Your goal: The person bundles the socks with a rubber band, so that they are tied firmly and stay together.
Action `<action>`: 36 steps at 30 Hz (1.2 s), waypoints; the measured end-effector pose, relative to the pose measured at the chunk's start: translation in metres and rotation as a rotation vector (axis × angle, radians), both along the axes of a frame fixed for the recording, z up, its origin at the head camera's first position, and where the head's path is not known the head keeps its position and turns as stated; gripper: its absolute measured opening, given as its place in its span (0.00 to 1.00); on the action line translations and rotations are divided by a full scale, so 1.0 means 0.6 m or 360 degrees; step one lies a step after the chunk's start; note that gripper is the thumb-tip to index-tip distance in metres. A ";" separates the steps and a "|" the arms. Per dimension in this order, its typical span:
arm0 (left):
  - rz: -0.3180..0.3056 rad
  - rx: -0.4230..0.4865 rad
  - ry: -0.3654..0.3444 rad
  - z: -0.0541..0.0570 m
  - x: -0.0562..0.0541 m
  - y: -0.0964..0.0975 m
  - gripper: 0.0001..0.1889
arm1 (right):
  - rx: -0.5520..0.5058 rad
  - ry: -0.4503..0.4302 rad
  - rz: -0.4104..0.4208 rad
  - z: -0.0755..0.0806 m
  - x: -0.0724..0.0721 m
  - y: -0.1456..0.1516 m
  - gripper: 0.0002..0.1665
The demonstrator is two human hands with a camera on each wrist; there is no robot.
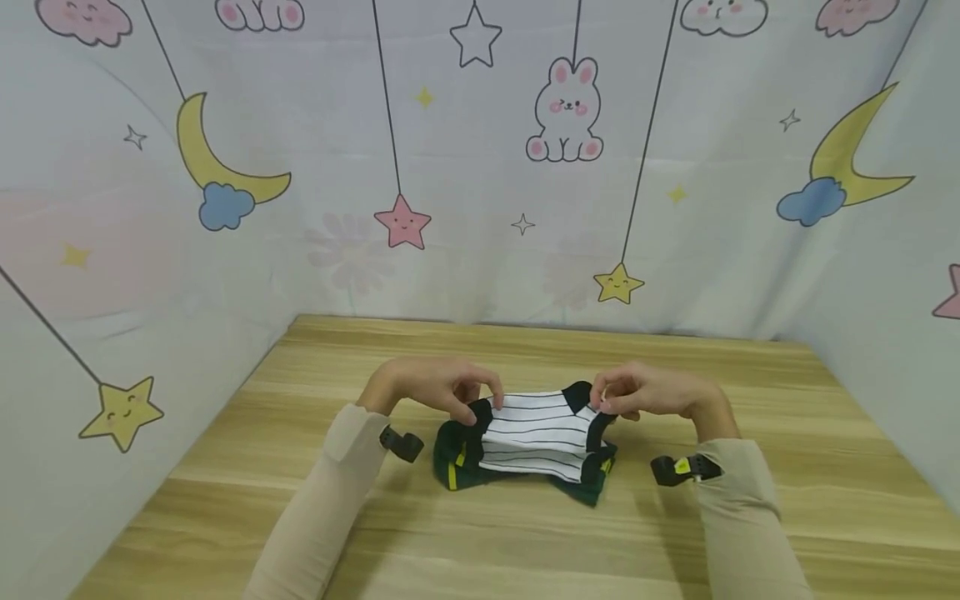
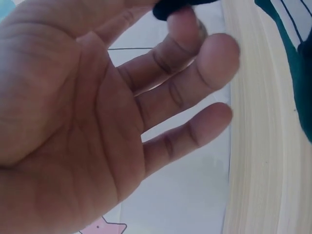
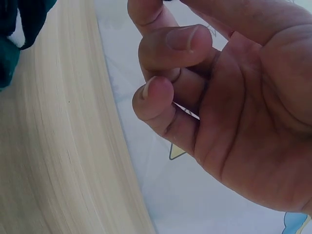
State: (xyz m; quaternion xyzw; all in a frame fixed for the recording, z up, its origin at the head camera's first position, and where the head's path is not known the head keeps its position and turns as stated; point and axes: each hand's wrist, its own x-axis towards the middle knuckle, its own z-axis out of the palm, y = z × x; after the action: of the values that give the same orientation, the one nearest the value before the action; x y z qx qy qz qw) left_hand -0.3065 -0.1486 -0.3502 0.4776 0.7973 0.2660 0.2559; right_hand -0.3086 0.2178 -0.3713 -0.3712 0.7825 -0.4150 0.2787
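Observation:
A white sock (image 1: 536, 421) with thin black stripes and black heel and ends is stretched sideways between the hands. Its left black end is pinched between thumb and finger of my left hand (image 1: 442, 387); the other fingers are spread loosely in the left wrist view. At the sock's right end, my right hand (image 1: 652, 390) pinches the black edge, its remaining fingers curled in the right wrist view. Just below lies a second white striped sock (image 1: 528, 465), partly covered by the first. Dark green socks (image 1: 472, 477) with yellow bands lie underneath, mostly hidden.
The pile rests on a wood-grain table (image 1: 480, 550). A pale curtain (image 1: 480, 167) printed with stars, moons and a rabbit encloses the table at the back and sides. Black wrist straps (image 1: 401, 444) sit on both sleeved arms.

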 end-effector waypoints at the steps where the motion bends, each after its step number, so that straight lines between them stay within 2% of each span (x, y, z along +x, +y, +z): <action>1: 0.0011 -0.0019 -0.0015 0.000 0.000 0.001 0.16 | 0.0005 0.0004 0.0008 0.000 -0.001 0.000 0.06; 4: 0.0039 -0.0080 -0.0075 0.000 0.000 0.004 0.16 | -0.0001 -0.0006 0.0053 -0.002 -0.003 0.000 0.06; 8: 0.0025 -0.0123 -0.0120 -0.003 0.000 0.007 0.16 | 0.0003 -0.0068 0.0111 -0.004 -0.003 -0.002 0.06; 16: 0.0003 -0.0197 -0.0180 -0.009 0.001 0.010 0.15 | 0.0129 -0.0173 0.0140 -0.003 0.002 -0.009 0.06; 21: 0.0012 -0.0215 -0.0170 -0.009 0.003 0.014 0.15 | 0.0167 -0.0261 0.0100 -0.004 0.005 -0.009 0.06; 26: 0.0042 -0.0255 -0.0126 -0.007 0.001 0.015 0.14 | 0.0216 -0.0285 0.0049 -0.003 0.002 -0.012 0.06; 36: 0.0113 -0.0324 -0.0092 -0.022 0.006 0.022 0.14 | 0.0329 -0.0292 -0.0008 -0.010 0.013 -0.019 0.05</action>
State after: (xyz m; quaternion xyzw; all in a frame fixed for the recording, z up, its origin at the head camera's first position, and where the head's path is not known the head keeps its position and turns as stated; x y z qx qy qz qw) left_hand -0.3028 -0.1352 -0.3633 0.4127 0.8288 0.2062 0.3165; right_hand -0.3011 0.2061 -0.3775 -0.2991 0.7933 -0.3650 0.3848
